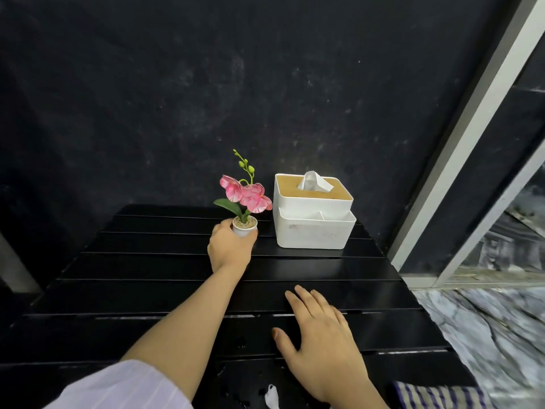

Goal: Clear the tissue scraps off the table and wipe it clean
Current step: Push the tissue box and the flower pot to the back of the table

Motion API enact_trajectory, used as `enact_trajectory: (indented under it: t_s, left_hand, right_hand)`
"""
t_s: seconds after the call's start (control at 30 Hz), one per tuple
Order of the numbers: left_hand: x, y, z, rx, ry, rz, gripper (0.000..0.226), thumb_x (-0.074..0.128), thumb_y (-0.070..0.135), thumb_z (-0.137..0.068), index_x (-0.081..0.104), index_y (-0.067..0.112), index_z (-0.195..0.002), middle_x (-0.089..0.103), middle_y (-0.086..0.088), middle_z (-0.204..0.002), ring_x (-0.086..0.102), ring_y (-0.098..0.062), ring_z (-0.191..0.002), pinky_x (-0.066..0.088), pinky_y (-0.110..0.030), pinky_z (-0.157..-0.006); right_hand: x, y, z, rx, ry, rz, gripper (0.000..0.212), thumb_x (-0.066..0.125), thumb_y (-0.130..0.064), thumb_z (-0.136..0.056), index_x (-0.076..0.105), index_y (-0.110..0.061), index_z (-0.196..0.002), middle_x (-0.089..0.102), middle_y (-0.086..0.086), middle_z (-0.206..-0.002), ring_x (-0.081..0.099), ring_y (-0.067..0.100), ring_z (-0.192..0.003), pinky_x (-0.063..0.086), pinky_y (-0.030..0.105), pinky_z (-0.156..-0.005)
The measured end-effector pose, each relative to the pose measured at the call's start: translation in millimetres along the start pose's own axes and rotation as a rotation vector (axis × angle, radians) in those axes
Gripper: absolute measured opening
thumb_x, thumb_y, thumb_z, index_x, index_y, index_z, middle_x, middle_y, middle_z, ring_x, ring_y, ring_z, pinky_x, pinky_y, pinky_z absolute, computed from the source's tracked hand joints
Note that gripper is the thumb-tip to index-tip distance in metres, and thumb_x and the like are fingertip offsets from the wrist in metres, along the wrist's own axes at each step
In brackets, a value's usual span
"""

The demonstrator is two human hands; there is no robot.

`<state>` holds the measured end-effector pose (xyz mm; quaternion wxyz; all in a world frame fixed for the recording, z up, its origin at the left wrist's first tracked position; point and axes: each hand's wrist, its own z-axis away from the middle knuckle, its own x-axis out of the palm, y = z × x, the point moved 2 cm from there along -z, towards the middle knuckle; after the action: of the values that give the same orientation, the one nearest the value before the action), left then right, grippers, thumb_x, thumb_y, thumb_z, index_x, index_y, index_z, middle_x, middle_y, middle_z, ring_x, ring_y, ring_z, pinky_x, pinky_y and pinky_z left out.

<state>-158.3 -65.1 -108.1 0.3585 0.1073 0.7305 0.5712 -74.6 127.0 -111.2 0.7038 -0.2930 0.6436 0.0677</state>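
My left hand [229, 248] reaches across the black slatted table [141, 270] and grips the small white pot of a pink artificial orchid [246, 199] near the table's far edge. Flat on the table close to me lies my right hand [321, 343], fingers spread and holding nothing. A small white tissue scrap [270, 396] sits at the near edge, just left of my right wrist, among several water droplets. To the orchid's right stands a white tissue box [312, 228] with a wooden lid and a tissue poking out.
A checked blue-and-white cloth [436, 394] lies at the table's near right corner. A black wall rises behind the table. A white frame and marble floor [486, 320] lie to the right, beyond the table's edge.
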Motion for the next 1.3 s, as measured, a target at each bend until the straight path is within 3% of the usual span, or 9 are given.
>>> enact_trajectory:
  t_s: [0.17,0.8,1.07,1.3]
  left_hand:
    - [4,0,-5,0.004,0.015,-0.008,0.046,0.075,0.035,-0.073,0.061,0.012,-0.11,0.06,-0.008,-0.113,0.059,-0.027,-0.1,0.051,-0.041,-0.087]
    - [6,-7,-8,0.019,-0.004,-0.022,0.055,0.077,0.03,-0.071,0.058,0.014,-0.12,0.058,-0.008,-0.122,0.057,-0.026,-0.11,0.049,-0.041,-0.091]
    - [-15,-3,14,0.117,-0.193,-0.08,0.074,0.075,0.027,-0.076,0.038,0.01,-0.138,0.043,-0.01,-0.138,0.044,-0.025,-0.126,0.036,-0.031,-0.1]
    - [-69,-7,49,0.206,-0.316,-0.214,0.073,0.071,0.032,-0.079,0.036,0.012,-0.14,0.042,-0.006,-0.142,0.041,-0.021,-0.131,0.034,-0.032,-0.106]
  right_hand:
    - [3,3,-4,-0.019,0.007,0.03,0.086,0.002,-0.065,-0.064,0.009,-0.034,-0.144,0.007,-0.014,-0.156,0.0,0.011,-0.144,0.002,0.032,-0.117]
    - [6,4,-1,-0.004,0.009,0.018,0.082,0.004,-0.065,-0.068,0.01,-0.033,-0.143,0.006,-0.014,-0.156,0.0,0.01,-0.144,0.002,0.034,-0.117]
    - [5,5,-1,0.002,-0.001,0.0,0.084,0.006,-0.066,-0.067,0.014,-0.032,-0.144,0.01,-0.012,-0.156,0.002,0.011,-0.145,0.004,0.036,-0.118]
    - [0,1,0,0.013,-0.049,0.011,0.063,0.033,-0.054,-0.089,0.018,-0.027,-0.144,0.013,-0.007,-0.157,0.006,0.016,-0.145,0.009,0.04,-0.119]
